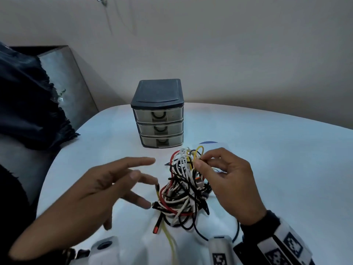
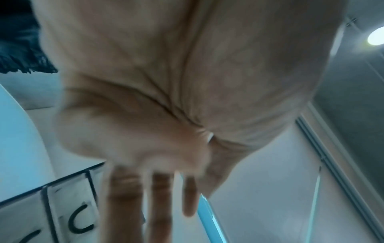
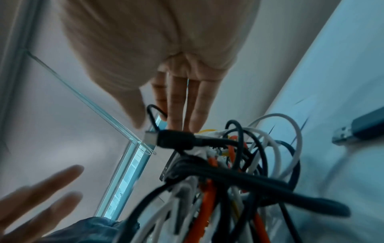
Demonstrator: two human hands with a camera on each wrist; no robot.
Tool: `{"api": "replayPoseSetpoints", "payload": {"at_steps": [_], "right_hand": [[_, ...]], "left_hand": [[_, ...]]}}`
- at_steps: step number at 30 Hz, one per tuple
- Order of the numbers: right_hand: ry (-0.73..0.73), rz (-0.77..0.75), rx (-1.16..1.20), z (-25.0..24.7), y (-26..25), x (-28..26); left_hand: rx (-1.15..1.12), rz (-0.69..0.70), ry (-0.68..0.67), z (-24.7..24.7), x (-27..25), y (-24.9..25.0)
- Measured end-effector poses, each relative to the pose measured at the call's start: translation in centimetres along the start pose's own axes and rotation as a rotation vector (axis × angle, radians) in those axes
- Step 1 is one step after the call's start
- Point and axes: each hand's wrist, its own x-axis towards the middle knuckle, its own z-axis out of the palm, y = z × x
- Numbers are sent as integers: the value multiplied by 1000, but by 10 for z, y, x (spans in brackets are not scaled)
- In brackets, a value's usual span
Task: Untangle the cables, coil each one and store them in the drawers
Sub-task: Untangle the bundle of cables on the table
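Table (image 1: 267,150) carries everything: at its far side stands the closed three-drawer unit (image 1: 158,115), and just in front lies the cable tangle (image 1: 183,188). Left hand (image 1: 99,190) hovers beside it, fingers spread, holding nothing. Right hand (image 1: 223,175) pinches loops at the bundle's top. Pulling up there could cinch the knots, since plugs catch on crossing strands.

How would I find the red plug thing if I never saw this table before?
Start at the dark-topped drawer unit at the back of the white table. Come toward the person to the cable tangle between the left hand and right hand. At its near-left edge, one cable end sticks out with a red-orange plug, beside a pale yellow cable.
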Motion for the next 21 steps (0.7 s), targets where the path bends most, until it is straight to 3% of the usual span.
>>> {"api": "replayPoseSetpoints", "payload": {"at_steps": [4,8,12,16,21], "right_hand": [[-18,-63,-20,0,0,1],[-91,-63,-29,-2,-5,0],[-104,-63,-60,-6,-8,-2],[-76,-44,-57,-14,-7,3],[28,76,18,-24,-12,7]], "left_hand": [[50,-45,50,5,46,-15],[533,-142,-215,10,116,-26],[604,-272,-431,21,155,-31],[796,-282,-367,30,161,-37],[559,-197,-238,40,144,-35]]}}
